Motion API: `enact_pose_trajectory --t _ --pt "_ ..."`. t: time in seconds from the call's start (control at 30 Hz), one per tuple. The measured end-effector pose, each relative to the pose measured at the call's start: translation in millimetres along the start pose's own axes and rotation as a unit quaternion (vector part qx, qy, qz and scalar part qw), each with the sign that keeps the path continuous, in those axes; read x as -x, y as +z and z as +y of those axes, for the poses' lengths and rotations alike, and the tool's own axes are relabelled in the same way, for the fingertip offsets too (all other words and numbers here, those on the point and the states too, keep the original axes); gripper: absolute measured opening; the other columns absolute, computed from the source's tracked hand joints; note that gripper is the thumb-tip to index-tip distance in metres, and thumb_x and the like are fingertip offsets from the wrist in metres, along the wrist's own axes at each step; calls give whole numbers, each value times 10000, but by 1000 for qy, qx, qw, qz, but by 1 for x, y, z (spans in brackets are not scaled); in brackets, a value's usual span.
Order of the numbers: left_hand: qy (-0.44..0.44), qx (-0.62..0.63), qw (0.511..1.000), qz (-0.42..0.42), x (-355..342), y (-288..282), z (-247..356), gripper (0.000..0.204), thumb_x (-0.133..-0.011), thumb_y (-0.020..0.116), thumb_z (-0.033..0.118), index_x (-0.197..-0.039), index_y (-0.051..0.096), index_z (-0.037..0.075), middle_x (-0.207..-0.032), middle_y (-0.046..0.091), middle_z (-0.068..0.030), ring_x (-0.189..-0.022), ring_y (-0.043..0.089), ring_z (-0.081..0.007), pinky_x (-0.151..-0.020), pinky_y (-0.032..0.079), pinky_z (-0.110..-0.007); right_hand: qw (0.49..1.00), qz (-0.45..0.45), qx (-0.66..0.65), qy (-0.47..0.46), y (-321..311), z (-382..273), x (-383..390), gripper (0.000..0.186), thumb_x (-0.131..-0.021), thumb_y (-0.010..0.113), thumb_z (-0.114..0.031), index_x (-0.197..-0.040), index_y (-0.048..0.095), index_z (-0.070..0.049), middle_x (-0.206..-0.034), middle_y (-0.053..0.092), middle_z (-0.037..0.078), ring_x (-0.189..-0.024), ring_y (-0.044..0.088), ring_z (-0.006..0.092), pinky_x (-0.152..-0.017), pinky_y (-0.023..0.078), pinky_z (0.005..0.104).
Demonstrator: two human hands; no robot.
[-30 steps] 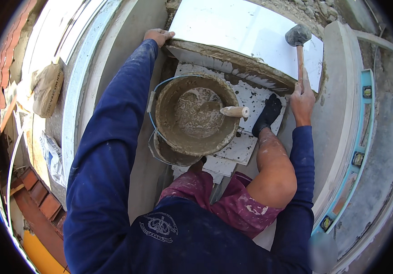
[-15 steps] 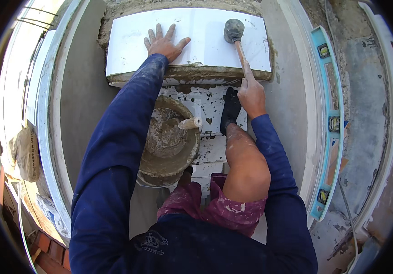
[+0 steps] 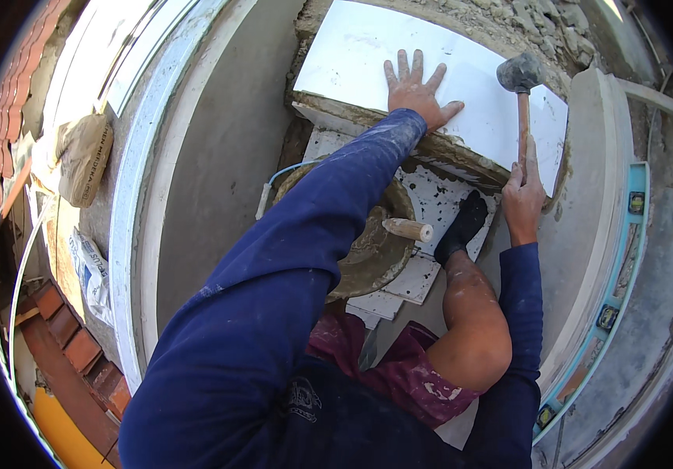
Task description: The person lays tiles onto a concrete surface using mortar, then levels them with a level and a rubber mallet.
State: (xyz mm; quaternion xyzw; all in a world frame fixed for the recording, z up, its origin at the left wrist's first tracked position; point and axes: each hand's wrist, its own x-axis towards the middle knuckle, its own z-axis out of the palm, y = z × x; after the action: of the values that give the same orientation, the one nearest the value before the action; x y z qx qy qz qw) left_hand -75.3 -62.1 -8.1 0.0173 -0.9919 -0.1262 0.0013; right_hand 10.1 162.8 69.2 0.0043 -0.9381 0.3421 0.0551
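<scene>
My left hand (image 3: 422, 100) lies spread on a white tile (image 3: 344, 51) bedded on grey mortar across the top of a step, its fingers pointing away from me. My right hand (image 3: 522, 195) grips the wooden handle of a rubber mallet (image 3: 518, 73), whose dark head is over the tile's right part. Below, a bucket of wet mortar (image 3: 379, 262) with a wooden-handled tool (image 3: 407, 229) in it is partly hidden by my left arm. My socked foot (image 3: 461, 227) rests on speckled white tiles (image 3: 375, 305) beside it.
Concrete side walls (image 3: 211, 156) flank me. A long turquoise spirit level (image 3: 618, 289) lies along the right. Bags (image 3: 78, 160), red roof tiles (image 3: 75, 340) and a pale rail (image 3: 141, 195) are at the left. Rubble (image 3: 547, 27) lies behind the step.
My left hand has moved from the tile's left edge onto its top, fingers spread. The mallet stays gripped over the tile's right part. The view has swung between frames.
</scene>
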Motion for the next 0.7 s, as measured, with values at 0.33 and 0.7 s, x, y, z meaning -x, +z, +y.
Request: enact_pose_trajectory --t 0.33,0.7 --pt "23 2 1000 -8 -1 -1 -5 874 -818 372 799 -1528 259 301 -1604 113 -156 -1476 -16 -397 -1159 -42 -579 998 10 55 9 -9 13 22 566 -911 487 -27 -1460 408 -144 -1226 604 255 -1033 643 392 -896 495 414" --pt "32 -74 997 -4 -3 2 4 842 -826 375 784 -1514 293 306 -1593 162 -157 -1473 50 -398 -1167 14 -577 995 56 10 81 -22 23 32 598 -898 498 -69 -1471 376 -186 -951 640 308 -864 620 473 -757 493 502"
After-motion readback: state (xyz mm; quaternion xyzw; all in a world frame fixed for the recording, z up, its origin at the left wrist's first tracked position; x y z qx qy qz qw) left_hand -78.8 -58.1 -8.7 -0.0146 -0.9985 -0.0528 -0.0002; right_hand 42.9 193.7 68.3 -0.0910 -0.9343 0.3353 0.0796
